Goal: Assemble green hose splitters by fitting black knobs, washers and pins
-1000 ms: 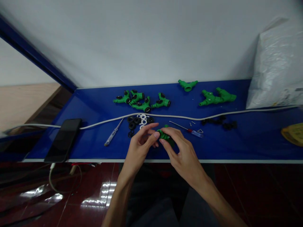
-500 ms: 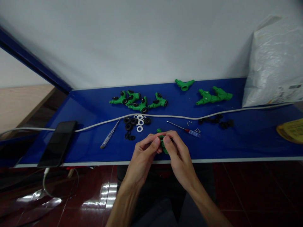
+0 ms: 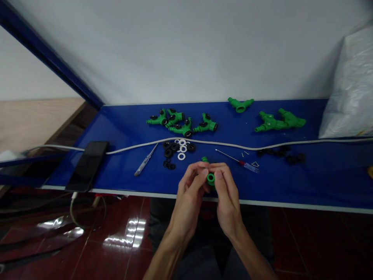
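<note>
Between my two hands is a green plastic hose splitter (image 3: 210, 179), held over the front edge of the blue table (image 3: 291, 186). One round open end of it faces the camera; the fingers cover much of the rest. My left hand (image 3: 190, 190) grips its left side with thumb and fingers. On the other side my right hand (image 3: 226, 190) pinches it, thumb beside the opening. Just beyond the hands lie white washers (image 3: 181, 156), black ring caps (image 3: 168, 153) and small black O-rings (image 3: 169, 165). A red-and-clear-handled screwdriver (image 3: 247, 166) rests to the right, near small screws (image 3: 255, 164).
Several green splitters with black valves (image 3: 183, 127) sit at the back; plain green splitters (image 3: 240, 106) lie farther right. A white cable (image 3: 221, 144) crosses the table. Also there: a clear-handled screwdriver (image 3: 142, 165), phone (image 3: 88, 165), black parts (image 3: 295, 158), plastic bag (image 3: 348, 89).
The head view has shifted, so the table's things appear farther right. In my hands the green splitter has turned, and its round opening now faces the camera more fully.
</note>
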Action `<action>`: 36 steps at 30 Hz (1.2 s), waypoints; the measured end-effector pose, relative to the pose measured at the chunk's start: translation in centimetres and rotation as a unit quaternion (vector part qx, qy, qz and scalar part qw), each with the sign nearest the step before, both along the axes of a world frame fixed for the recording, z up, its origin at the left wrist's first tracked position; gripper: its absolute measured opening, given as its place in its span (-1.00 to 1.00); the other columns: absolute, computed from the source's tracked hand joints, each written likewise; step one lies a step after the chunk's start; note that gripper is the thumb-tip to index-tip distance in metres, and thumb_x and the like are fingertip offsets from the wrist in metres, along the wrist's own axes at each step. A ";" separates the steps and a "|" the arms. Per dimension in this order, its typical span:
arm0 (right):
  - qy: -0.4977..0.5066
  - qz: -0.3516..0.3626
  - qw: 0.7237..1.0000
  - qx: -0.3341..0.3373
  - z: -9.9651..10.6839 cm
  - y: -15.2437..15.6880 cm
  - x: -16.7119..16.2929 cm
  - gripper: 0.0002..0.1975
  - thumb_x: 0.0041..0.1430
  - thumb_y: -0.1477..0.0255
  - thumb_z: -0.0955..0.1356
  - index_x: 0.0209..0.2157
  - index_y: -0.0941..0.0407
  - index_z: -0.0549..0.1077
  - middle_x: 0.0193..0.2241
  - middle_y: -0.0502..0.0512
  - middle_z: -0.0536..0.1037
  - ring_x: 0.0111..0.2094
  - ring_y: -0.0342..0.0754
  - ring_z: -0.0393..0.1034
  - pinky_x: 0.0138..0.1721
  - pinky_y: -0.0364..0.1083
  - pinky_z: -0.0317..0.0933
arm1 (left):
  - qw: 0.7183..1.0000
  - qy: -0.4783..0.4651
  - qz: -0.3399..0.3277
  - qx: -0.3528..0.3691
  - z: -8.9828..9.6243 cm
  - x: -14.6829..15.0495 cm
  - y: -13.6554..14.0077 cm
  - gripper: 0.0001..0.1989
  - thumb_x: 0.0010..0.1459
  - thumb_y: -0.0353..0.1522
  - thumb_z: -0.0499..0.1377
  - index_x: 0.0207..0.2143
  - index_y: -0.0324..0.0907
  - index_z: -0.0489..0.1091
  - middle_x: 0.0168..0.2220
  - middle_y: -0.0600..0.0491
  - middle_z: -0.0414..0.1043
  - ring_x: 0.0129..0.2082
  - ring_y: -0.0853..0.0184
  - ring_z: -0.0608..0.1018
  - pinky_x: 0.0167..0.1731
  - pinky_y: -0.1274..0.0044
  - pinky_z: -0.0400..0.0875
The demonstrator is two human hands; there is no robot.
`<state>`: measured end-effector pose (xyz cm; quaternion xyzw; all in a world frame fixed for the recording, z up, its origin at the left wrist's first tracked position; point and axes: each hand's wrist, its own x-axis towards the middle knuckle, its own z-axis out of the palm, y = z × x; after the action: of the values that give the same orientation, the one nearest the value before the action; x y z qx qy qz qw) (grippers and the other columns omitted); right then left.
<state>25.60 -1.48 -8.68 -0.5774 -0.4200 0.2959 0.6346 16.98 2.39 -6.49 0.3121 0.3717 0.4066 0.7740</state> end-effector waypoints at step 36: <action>-0.080 -0.032 0.995 0.044 -1.9 0.4 -0.3 -0.30 0.17 0.40 0.47 0.27 -0.04 0.18 0.25 0.21 0.31 0.28 0.12 0.24 0.32 0.21 0.18 | 0.951 0.192 -0.081 0.228 0.7 -0.6 7.3 -0.77 0.09 -0.24 0.40 -0.25 -0.18 0.61 -0.31 0.06 0.55 -0.33 0.37 0.51 -0.28 0.57 0.38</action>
<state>25.28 -1.06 -10.60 -0.5838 -0.4635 0.2094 0.6329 16.41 9.73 -5.76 0.5816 0.3841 0.3493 0.6263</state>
